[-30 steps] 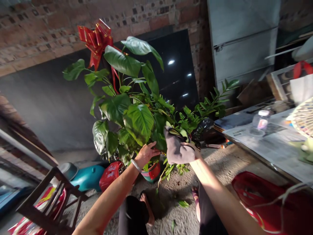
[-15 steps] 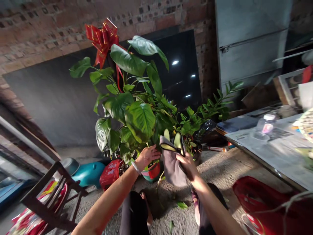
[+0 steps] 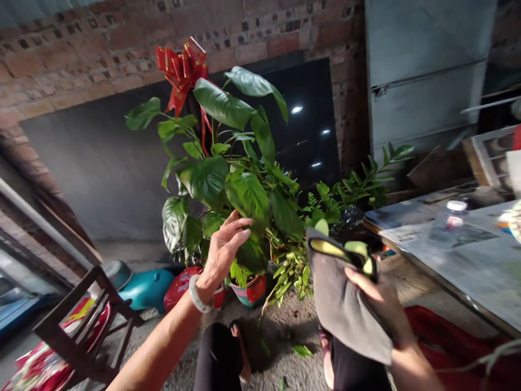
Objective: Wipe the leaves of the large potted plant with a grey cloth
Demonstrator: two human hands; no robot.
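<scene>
While the potted plant (image 3: pixel 228 184) stood against the brick wall (image 3: pixel 81 60):
Left hand (image 3: pixel 222 250): fingers spread wide, touching its leaves.
Right hand (image 3: pixel 380 298): beside the plant, gripping a grey cloth (image 3: pixel 342 304).

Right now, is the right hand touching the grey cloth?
Touching. The head view shows the right hand gripping the grey cloth, fingers wrapped over its top edge while the rest hangs below.

Warm, low light comes in from the right and gilds the right hand (image 3: pixel 380 304), the grey cloth (image 3: pixel 342 304) and the gravel floor (image 3: pixel 285 326). The brick wall (image 3: pixel 81 60) lies in dim shade. Bright spots glare on the black panel (image 3: pixel 309 125). Straight edges bow towards the frame's borders, and the bench (image 3: pixel 468 260) looks soft.
</scene>
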